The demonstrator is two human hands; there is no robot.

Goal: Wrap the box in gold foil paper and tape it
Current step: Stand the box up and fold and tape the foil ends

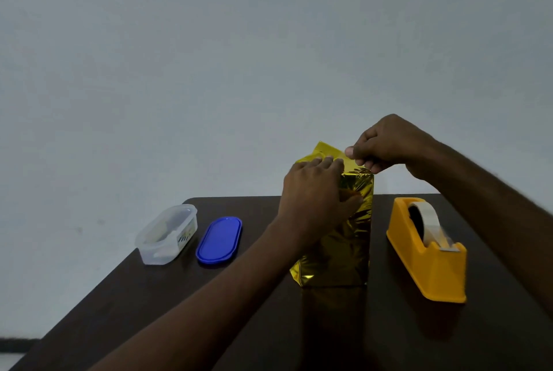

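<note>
We stand the foil-wrapped box (338, 239) upright mid-table so its top flaps face us. Our left hand (314, 200) spreads flat, pinning the folds; our right hand (386, 143) pinches something small — likely tape — from the dispenser (428, 263) at right.

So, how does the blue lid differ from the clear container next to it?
The blue lid is opaque and lies flat; the clear container is see-through and stands taller. The lid is off, so the container sits open, with something pale inside. The container is further left than the lid. Both are oblong with rounded ends, resting on the dark table.
</note>
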